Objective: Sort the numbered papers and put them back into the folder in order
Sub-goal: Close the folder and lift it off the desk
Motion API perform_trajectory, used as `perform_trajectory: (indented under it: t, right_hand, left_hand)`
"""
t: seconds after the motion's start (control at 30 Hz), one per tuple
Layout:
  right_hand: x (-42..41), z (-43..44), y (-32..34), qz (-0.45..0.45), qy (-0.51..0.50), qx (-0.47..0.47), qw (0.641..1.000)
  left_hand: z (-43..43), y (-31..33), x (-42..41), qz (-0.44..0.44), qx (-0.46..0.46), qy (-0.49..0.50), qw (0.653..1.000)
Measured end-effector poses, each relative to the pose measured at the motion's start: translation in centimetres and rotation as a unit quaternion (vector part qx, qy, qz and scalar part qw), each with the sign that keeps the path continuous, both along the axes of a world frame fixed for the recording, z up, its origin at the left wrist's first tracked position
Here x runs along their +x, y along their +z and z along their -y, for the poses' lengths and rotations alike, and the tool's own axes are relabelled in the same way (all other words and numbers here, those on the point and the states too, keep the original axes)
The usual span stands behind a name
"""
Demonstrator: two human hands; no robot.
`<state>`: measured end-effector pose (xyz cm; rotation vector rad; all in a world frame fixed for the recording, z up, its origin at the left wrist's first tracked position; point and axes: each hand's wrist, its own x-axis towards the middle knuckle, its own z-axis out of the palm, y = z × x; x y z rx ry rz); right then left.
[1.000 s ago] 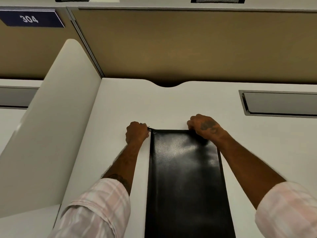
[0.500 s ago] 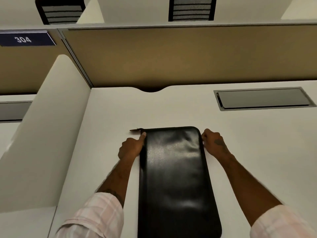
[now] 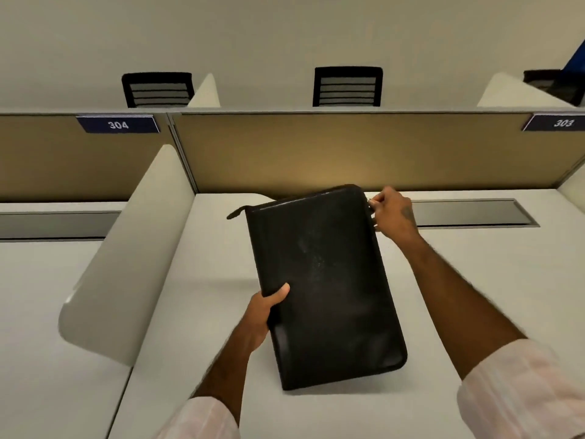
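We see a black zipped folder (image 3: 323, 280) lying at an angle on the white tabletop (image 3: 474, 280). The left hand (image 3: 269, 308) grips the folder's left long edge, thumb on the cover. The right hand (image 3: 392, 210) pinches what looks like the zip pull (image 3: 368, 201) at the folder's far right corner. Half a second ago the folder lay straight, with both hands at its far corners; now it is turned and steadied. We judge unzipping is starting. No papers show, so sorting has not begun. Left of the folder stands a white divider (image 3: 126, 248); beyond it, a tan partition (image 3: 316, 153).
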<state>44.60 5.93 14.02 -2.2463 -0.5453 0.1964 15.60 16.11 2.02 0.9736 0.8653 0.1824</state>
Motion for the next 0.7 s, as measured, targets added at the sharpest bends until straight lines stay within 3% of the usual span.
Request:
perform_trajectory:
  t: [0.1,0.3,0.53,0.7]
  right_hand:
    - [-0.2,0.7,4.2,0.068,0.061,0.003,0.996]
    - [1.3,4.7,9.1,0.210,0.119,-0.045,0.969]
    - [0.6,8.2,7.8,0.270,0.141,-0.140,0.942]
    - [-0.4,10.3,5.6,0.277,0.129,-0.063,0.950]
  left_hand:
    - [2.1,2.2,0.9,0.026,0.067,0.085,0.994]
    - [0.4,9.8,4.3,0.076,0.151,0.140,0.976]
    - [-1.1,16.8,6.3,0.144,0.145,0.222,0.953]
    - [-2.3,18.8,6.1,0.142,0.116,0.315,0.931]
